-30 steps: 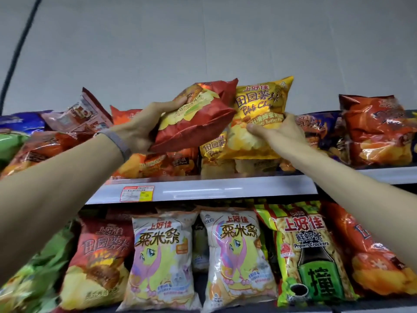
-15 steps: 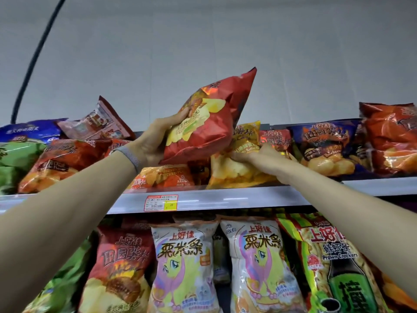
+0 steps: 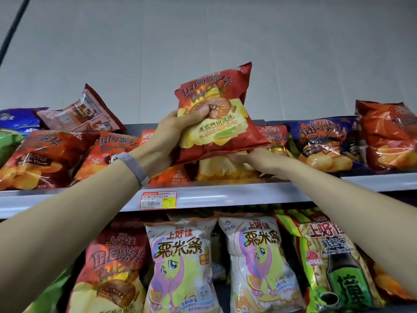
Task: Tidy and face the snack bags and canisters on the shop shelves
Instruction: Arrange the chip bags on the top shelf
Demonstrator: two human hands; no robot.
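My left hand grips a red chip bag by its left edge, thumb across the front, and holds it nearly upright above the top shelf with its label facing me. Under it, my right hand reaches onto the shelf and rests on a yellow chip bag lying flat; its fingertips are hidden behind the red bag, so its hold is unclear. Orange chip bags lie slanted to the left.
A purple chip bag and an orange bag sit to the right on the top shelf. A pink bag leans at the back left. The lower shelf holds white corn-stick bags, a prawn cracker bag and a red chip bag.
My left hand has turned the red bag from slanted to nearly upright, its label now facing me. My right hand has pressed the yellow bag down flat onto the shelf.
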